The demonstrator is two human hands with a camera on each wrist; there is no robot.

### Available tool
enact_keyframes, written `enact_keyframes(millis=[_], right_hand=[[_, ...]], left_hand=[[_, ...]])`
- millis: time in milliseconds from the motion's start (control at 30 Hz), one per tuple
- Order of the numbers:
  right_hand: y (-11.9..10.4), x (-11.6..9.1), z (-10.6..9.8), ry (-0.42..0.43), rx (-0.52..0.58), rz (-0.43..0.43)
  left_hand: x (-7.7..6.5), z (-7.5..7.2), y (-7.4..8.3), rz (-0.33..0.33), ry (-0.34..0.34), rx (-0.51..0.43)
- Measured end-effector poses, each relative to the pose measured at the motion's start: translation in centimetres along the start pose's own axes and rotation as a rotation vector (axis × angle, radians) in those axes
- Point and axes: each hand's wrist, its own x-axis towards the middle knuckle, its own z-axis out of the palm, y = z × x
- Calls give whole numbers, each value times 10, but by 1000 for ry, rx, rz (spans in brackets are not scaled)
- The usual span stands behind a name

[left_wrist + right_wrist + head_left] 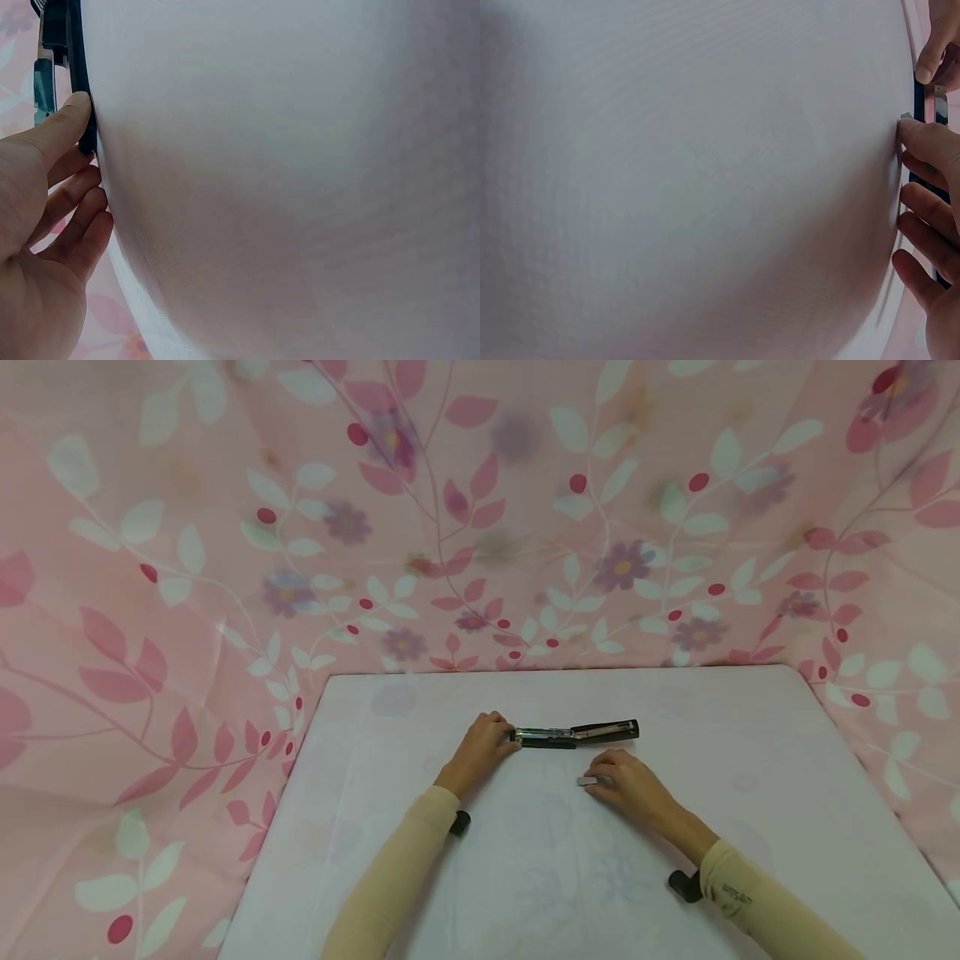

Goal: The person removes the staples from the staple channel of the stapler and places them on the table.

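Note:
A black stapler [606, 732] lies opened out on the white-covered table, its metal staple channel showing and its top cover folded back to the right. My left hand [483, 747] pinches the stapler's left end between thumb and fingers; in the left wrist view the thumb [73, 109] presses on the black base [81, 67]. Nearer the table's front, my right hand [632, 787] pinches a small grey strip of staples [587, 782] between thumb and forefinger, apart from the stapler. In the right wrist view only a corner of the strip [906, 116] shows past the thumb.
The white cloth-covered table [555, 868] spreads out in front of and around both hands. Pink floral fabric [465, 527] hangs behind its far edge and along the sides. A dark camera mount sits at each wrist.

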Motion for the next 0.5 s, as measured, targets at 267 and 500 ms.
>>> enact_keyframes(millis=[267, 500], right_hand=[[0, -2, -2, -1, -10, -7], [-2, -3, -3, -22, 6, 20]], left_hand=[[0, 0, 0, 0, 3, 11], [0, 1, -1, -8, -4, 1]])
